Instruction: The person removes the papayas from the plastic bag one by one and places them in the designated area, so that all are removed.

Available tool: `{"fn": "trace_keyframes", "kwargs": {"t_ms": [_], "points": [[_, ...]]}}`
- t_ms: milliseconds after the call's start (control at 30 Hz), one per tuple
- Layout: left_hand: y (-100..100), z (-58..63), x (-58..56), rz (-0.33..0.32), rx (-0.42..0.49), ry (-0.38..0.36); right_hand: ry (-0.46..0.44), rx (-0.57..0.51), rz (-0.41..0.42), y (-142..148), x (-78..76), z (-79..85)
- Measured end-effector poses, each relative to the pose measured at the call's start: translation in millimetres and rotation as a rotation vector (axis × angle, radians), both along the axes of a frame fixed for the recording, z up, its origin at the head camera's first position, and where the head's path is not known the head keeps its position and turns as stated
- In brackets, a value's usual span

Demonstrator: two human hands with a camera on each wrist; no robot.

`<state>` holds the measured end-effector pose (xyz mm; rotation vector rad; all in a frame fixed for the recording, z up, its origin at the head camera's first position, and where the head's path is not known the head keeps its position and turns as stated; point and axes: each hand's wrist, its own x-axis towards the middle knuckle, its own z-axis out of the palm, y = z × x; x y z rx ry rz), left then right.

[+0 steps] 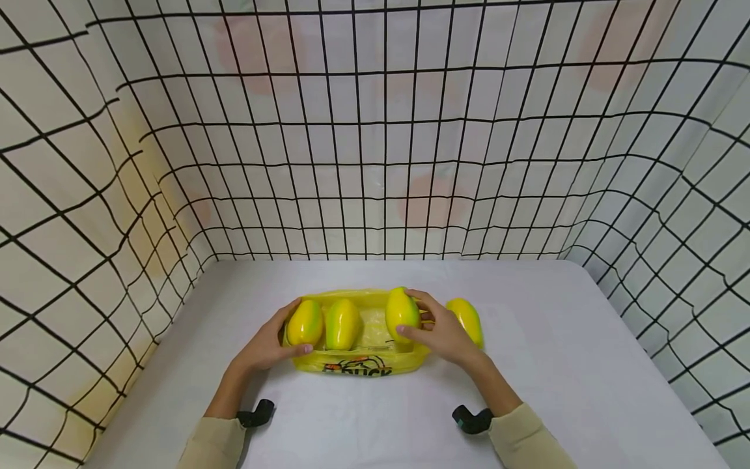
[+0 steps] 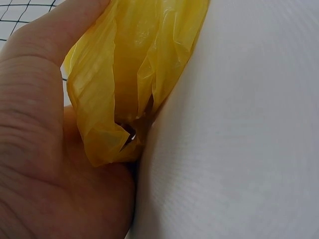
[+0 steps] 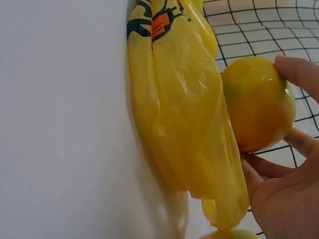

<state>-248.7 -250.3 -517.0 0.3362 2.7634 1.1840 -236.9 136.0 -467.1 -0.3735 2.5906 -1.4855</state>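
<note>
On the white table lies a yellow plastic bag (image 1: pixel 363 362) with dark lettering, spread wide at the top. Inside it, toward the left, a mango (image 1: pixel 305 324) and a second mango (image 1: pixel 344 324) lie side by side. My left hand (image 1: pixel 266 340) grips the bag's left end, thumb along the front rim and fingers behind. Over the bag's right part, my right hand (image 1: pixel 443 331) holds a yellow-green mango (image 1: pixel 402 314) between thumb and fingers. In the right wrist view, this mango (image 3: pixel 259 104) shows beside the bag's rim (image 3: pixel 230 129).
Another mango (image 1: pixel 467 320) lies on the table (image 1: pixel 375 417) to the right of the bag, partly behind my right hand. Black wire mesh (image 1: pixel 385 163) stands along the back and both sides. Black straps are on both wrists.
</note>
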Motion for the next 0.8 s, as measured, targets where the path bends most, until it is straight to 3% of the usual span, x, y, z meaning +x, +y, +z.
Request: {"fn": "trace_keyframes", "kwargs": {"t_ms": [800], "points": [[0.8, -0.3, 0.7, -0.008, 0.016, -0.005, -0.005, -0.07, -0.002, 31.9, 4.3, 9.0]]}}
